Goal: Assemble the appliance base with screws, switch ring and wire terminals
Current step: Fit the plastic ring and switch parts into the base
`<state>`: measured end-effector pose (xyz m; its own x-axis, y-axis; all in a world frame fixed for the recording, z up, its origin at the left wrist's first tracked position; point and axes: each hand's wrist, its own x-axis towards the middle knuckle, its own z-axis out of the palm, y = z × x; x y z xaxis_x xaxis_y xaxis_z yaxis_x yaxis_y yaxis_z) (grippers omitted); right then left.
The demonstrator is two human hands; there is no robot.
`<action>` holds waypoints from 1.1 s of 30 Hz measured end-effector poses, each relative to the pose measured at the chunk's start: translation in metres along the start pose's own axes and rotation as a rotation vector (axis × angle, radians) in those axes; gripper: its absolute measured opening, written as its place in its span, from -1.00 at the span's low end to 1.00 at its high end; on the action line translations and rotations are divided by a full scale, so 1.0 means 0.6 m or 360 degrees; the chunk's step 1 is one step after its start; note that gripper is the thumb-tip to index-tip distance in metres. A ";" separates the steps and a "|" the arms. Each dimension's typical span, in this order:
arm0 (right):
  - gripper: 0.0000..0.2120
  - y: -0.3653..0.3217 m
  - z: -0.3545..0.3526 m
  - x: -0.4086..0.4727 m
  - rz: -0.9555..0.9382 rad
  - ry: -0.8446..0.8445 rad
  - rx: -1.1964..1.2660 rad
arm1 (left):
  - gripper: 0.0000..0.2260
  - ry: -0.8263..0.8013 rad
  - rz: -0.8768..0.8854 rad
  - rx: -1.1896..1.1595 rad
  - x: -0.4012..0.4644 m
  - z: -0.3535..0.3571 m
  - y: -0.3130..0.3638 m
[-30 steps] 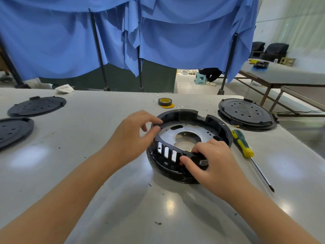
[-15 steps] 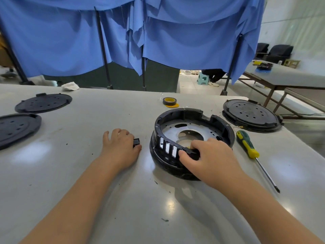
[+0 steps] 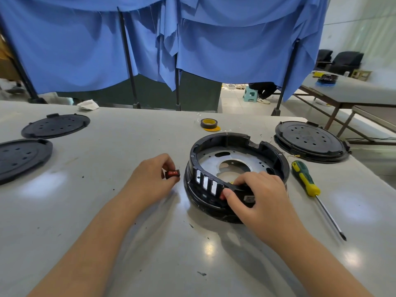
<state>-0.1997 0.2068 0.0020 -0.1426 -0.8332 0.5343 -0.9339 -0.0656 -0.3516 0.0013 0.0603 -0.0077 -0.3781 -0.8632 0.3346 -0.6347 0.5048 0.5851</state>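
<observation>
Head view, the only one I have. The appliance base [image 3: 236, 168], a black ring housing with a bare metal floor plate, sits on the grey table [image 3: 128, 211] right of centre, its slotted wall turned toward me. My right hand [image 3: 257, 200] is curled over that near rim, thumb pressing on the outer wall at a red spot that looks like a switch already seated, fingers hooked inside; I read this as bracing the ring so it cannot slide or tip when a part is pushed into a slot. My left hand [image 3: 150, 179] is just left of the base, apart from it, fingertips pinching a small red rocker switch [image 3: 172, 174] with its red face up, probably so the body can go into one of the open white slots. Whether the switch rests on the table or is lifted I cannot tell. The yellow-and-green screwdriver [image 3: 306, 181] lies just right of the base, within reach of the right hand, untouched; screw work seems not yet due. A finished-looking black cover [image 3: 310, 140] sits beyond it, two more covers [image 3: 55, 125] far left, and a tape roll [image 3: 209, 124] behind the base. Thin wires near the right cover are too small to judge.
</observation>
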 end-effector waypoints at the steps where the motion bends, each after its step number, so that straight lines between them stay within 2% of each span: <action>1: -0.81 0.000 -0.001 0.000 -0.0001 -0.0009 0.0005 | -0.82 0.0012 0.0015 -0.0045 -0.002 -0.006 0.007; 13: -0.74 0.002 0.000 0.001 0.0032 -0.0040 0.0025 | -0.76 0.0004 0.0414 -0.0423 -0.039 -0.041 0.103; 19: -0.75 0.002 0.000 0.001 0.0049 -0.0048 0.0033 | -0.85 -0.0100 0.0573 -0.0410 -0.052 -0.033 0.117; 25: -0.74 -0.001 -0.003 0.002 0.0056 -0.0064 0.0046 | -0.80 -0.0200 0.0559 -0.0318 -0.054 -0.011 0.114; 33: -0.75 -0.002 -0.005 0.002 0.0057 -0.0055 0.0096 | -0.82 -0.0301 0.0410 -0.0490 -0.059 0.001 0.117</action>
<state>-0.1997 0.2079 0.0054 -0.1631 -0.8539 0.4942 -0.9068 -0.0675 -0.4161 -0.0300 0.1261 0.0212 -0.6325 -0.6783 0.3740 -0.2842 0.6524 0.7026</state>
